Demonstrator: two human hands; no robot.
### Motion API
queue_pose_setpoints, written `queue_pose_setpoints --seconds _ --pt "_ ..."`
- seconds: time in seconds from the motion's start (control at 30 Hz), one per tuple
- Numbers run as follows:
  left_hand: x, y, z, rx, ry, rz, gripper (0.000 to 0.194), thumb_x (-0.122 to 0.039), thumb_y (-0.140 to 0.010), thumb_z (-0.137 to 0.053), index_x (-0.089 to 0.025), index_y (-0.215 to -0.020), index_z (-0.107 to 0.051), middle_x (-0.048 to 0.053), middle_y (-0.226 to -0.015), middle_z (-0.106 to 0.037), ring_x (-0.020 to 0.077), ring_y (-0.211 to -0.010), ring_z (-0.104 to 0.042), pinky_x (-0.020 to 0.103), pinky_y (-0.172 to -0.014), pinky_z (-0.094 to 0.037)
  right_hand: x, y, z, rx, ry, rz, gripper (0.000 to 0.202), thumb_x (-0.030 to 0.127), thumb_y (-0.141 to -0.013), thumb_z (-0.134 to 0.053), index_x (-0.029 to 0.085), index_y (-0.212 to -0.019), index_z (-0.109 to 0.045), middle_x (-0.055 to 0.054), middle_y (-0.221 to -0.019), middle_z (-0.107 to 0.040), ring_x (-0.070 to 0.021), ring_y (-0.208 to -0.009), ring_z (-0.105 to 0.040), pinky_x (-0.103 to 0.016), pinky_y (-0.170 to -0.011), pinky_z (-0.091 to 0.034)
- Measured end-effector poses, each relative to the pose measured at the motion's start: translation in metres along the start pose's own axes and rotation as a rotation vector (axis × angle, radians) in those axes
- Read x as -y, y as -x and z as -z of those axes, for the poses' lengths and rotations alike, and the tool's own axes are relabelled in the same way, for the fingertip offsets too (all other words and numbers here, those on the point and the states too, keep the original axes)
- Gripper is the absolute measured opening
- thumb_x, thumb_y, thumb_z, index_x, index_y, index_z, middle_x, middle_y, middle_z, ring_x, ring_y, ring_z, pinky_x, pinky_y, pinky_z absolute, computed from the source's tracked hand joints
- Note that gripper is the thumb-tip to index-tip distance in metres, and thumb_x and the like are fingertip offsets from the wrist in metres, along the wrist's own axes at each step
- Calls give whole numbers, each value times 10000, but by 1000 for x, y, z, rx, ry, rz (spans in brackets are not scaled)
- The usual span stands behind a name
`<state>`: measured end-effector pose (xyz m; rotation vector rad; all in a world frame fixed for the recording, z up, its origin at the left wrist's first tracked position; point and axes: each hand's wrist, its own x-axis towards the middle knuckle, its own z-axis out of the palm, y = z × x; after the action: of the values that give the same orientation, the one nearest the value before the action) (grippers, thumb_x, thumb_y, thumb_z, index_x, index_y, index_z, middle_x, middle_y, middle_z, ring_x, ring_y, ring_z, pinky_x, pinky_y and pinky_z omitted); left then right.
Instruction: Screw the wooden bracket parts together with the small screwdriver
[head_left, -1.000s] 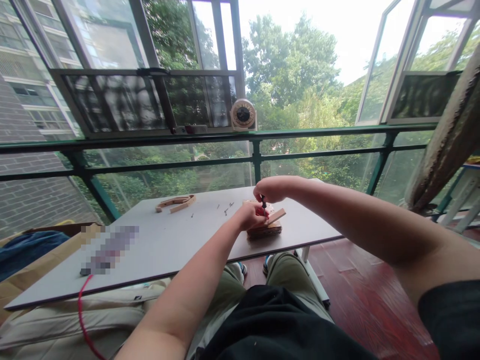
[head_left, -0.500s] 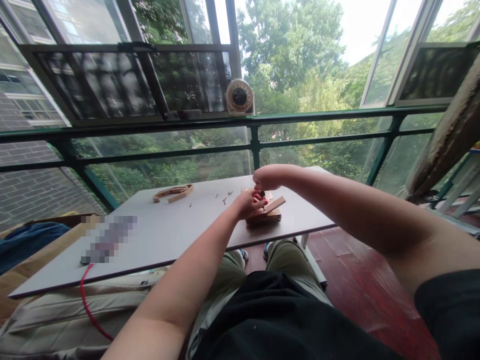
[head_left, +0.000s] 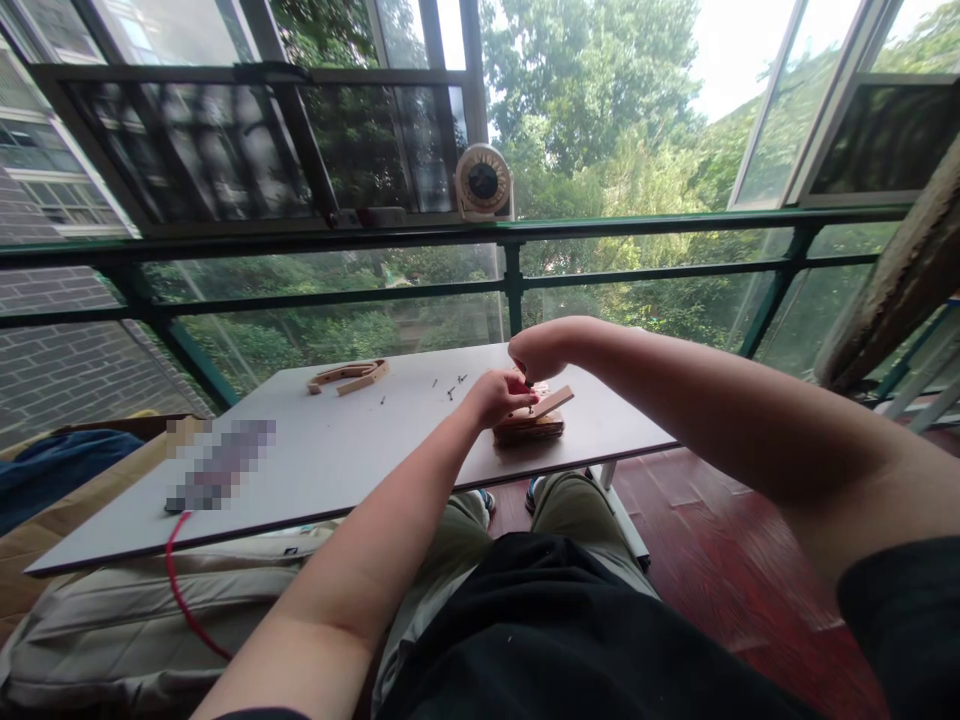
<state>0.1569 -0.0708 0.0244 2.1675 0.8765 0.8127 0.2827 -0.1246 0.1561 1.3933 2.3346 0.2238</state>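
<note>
My dark screwdriver (head_left: 529, 383), mostly hidden in my grip, a pale wood strip (head_left: 556, 400), slanting toward two o'clock over a brown block (head_left: 529, 429), the block flat, at six o'clock from the screwdriver

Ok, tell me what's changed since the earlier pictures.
The view has tilted down, so the table and railing sit higher in the picture. The right hand seems to have turned slightly on the dark tool. Nothing was visibly taken or let go. The left hand stays close by; the strip, block, screws and curved wood look unmoved.
</note>
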Motion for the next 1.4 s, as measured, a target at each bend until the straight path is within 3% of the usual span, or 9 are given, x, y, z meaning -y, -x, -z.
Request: queue_pose_setpoints --seconds 0.17,0.43,0.63,0.8,0.97,1.23,1.4 --pt "5 -3 0 11 37 28 253 -364 -705 -791 -119 -724 -734 -1 -637 -666 101 -591 -517 242 -612 -393 0 -2 9 117 -45 -44 289 210 -900 -566 -7 -942 -753 -113 -719 -719 -171 -630 -624 -312 -678 -452" --pt "15 -7 -2 38 3 57 265 -383 -734 -764 -139 -838 -785 30 -749 -739 114 -615 -546 248 -600 -413 -12 -16 8 145 -74 -46 430 394 -955 -544 37 -812 -736 -62 -588 -664 -184 -651 -644 -338 -791 -458" --pt "18 -9 -2 14 -5 48 272 -389 -726 -767 -149 -855 -774 21 -734 -722 120 -612 -545 246 -591 -411 -13 -21 4 146 -216 -105 389 349 -951 -553 1 -946 -727 -90 -698 -700 -193 -650 -674 -343 -740 -512" --pt "16 -7 0 25 -49 39 312 -434 -728 -763 -131 -804 -757 -11 -613 -622 100 -545 -463 248 -549 -358 -11 -18 2 131 -301 -92 351 198 -870 -616 -33 -1125 -684 -121 -766 -730 -217 -699 -709 -321 -648 -551" --pt "13 -5 1 46 -33 32 306 -440 -733 -755 -141 -797 -754 -17 -630 -638 98 -546 -478 243 -545 -360 -15 -17 3 177 -304 -81 261 207 -912 -586 -11 -969 -717 -103 -730 -729 -198 -710 -716 -319 -700 -560" --pt "13 -7 0 79 -4 75 298 -422 -753 -755 -150 -876 -771 7 -689 -692 109 -566 -533 241 -548 -411 -21 -18 3 205 -240 -132 516 468 -972 -528 35 -792 -741 -104 -696 -726 -212 -725 -710 -378 -831 -525" --pt "10 -7 0 90 15 86 245 -371 -755 -774 -150 -858 -786 14 -709 -714 107 -587 -559 238 -580 -445 -23 -19 2 194 -174 -164 541 511 -964 -519 50 -781 -734 -102 -676 -710 -228 -709 -696 -401 -832 -512"
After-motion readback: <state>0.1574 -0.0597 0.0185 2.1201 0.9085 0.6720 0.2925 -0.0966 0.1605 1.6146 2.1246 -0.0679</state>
